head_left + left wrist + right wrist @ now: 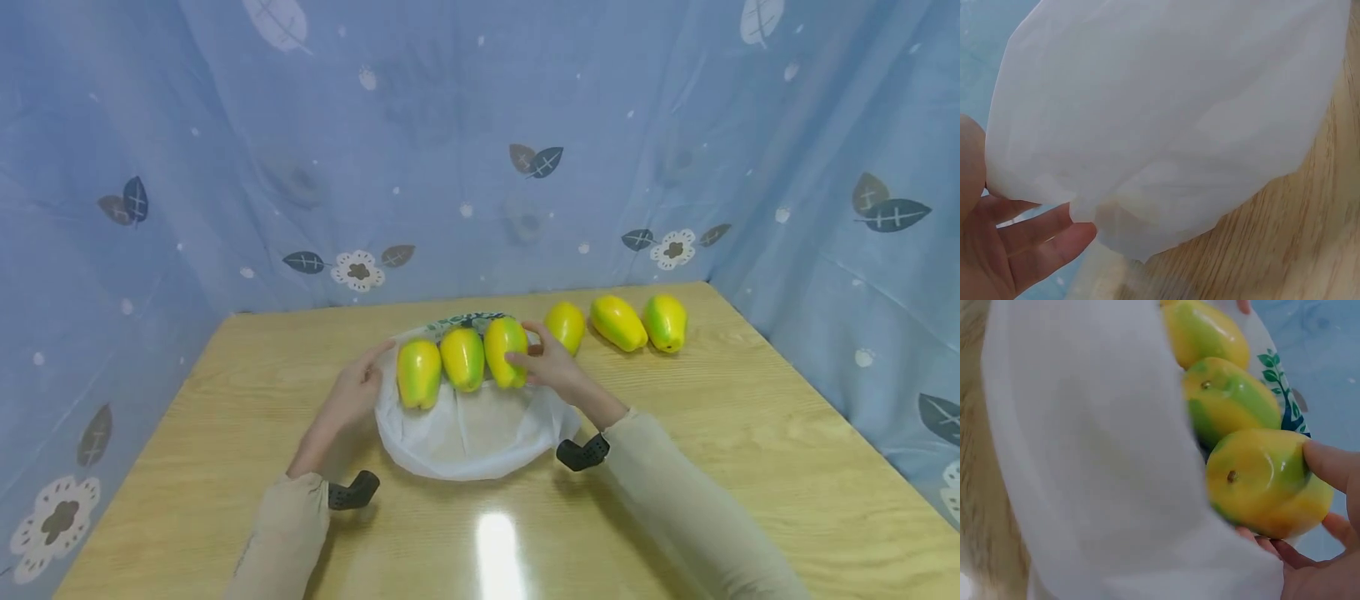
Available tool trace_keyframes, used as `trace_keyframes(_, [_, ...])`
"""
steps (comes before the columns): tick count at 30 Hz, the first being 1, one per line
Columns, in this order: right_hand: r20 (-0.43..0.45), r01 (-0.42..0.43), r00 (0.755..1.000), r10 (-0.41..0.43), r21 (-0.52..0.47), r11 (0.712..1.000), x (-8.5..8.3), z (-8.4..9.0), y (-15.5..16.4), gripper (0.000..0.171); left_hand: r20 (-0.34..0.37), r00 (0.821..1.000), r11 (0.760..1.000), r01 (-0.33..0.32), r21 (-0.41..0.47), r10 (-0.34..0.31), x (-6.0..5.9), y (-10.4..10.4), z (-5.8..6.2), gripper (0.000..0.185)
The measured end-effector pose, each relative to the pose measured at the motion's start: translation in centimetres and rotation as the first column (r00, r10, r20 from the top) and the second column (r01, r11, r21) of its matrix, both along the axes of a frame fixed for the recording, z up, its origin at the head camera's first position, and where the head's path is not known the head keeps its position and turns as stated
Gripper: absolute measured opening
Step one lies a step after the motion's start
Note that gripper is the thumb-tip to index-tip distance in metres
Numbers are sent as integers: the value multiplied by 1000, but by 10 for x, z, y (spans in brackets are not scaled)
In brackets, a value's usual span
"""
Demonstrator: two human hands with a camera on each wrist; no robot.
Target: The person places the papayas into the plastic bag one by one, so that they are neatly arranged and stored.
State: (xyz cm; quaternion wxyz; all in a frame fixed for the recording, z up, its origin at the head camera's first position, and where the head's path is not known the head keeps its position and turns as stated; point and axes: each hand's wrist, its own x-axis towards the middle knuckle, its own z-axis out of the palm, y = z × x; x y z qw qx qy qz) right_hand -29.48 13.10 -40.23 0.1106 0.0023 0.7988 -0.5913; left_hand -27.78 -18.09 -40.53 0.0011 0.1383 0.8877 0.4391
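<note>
The right hand is partly closed, its thumb and fingers curled round the right papaya in a row of three at the mouth of a white plastic bag. The middle papaya sits just beside it, and the left papaya lies at the row's left end. The left hand, fingers loosely bent and parted, touches the bag's left rim; whether it pinches the film, I cannot tell. A green tree print shows on the bag's far side. To the far right on the wooden table lie three loose papayas, and a blue curtain patterned with flowers and leaves hangs along the far edge.
</note>
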Motion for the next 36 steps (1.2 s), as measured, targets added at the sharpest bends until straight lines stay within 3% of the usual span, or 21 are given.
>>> trace_keyframes(12, [-31,35,999,-32,90,995,4,1,-3,60,34,999,1000,13,5,-13,-2,4,-3,50])
trace_keyframes(18, [30,26,999,-26,31,999,1,2,-3,58,20,1000,1000,-4,-4,4,0,1,-2,50])
trace_keyframes(24, [101,-21,995,20,6,1000,1,13,3,57,2,1000,1000,-10,-17,10,-2,0,2,50])
trace_keyframes(28, [79,-100,992,97,36,994,3,19,17,54,-4,1000,1000,-3,-4,3,-3,1,2,51])
trace_keyframes(33, [52,-156,985,165,-142,977,1,19,43,52,20,1000,1000,-11,11,11,-1,0,1,51])
trace_keyframes(36, [74,-121,987,142,-235,964,1,19,57,53,40,999,1000,-7,5,7,1,-1,3,51])
